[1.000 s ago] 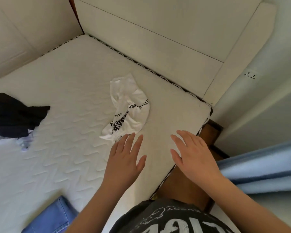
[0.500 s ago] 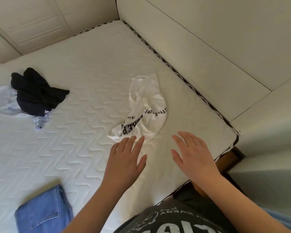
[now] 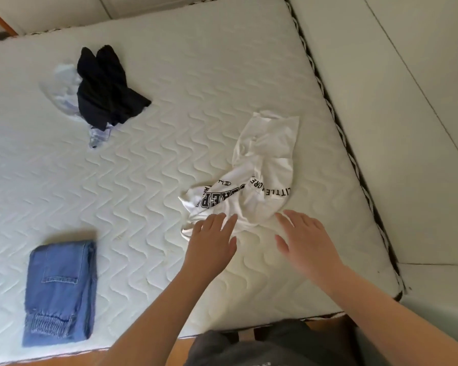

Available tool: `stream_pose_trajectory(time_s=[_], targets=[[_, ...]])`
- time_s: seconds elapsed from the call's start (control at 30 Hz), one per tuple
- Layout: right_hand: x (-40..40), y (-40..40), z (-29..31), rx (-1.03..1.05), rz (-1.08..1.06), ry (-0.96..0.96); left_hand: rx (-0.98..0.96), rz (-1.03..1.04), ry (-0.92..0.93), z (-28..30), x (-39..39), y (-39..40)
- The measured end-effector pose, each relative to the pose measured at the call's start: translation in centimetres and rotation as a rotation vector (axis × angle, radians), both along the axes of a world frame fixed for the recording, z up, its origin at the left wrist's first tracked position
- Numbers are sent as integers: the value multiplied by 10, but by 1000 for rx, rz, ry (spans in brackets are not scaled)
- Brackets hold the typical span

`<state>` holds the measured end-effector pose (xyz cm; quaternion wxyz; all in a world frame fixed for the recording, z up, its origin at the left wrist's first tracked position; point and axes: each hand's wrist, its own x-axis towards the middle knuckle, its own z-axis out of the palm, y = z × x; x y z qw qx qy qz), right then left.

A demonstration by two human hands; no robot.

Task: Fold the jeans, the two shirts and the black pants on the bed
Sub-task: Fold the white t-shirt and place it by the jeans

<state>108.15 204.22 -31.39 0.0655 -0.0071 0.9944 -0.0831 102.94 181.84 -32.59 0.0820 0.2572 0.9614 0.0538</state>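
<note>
The crumpled white cotton shirt with black lettering (image 3: 259, 178) is lying on the quilted mattress (image 3: 156, 167), long axis running away. The left hand (image 3: 212, 239), fingers spread, is touching its near hem; the right hand (image 3: 306, 241), also spread, is hovering just beside.

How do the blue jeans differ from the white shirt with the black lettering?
The jeans are folded into a neat rectangle; the white printed shirt lies crumpled and unfolded. The jeans are plain blue denim; the shirt is white with black letters. No hand is near the jeans, while the left hand touches the shirt's near edge and the right hand hovers beside it. Both lie on the mattress.
</note>
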Motion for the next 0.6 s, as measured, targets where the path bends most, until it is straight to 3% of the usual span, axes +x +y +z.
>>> stream_pose_trajectory(time_s=[0.27, 0.6], targets=[[-80, -14, -90, 12, 118, -111, -45, 72, -120, -110, -51, -15], [-157, -69, -233, -62, -58, -471, -167, 169, -330, -253, -84, -49]])
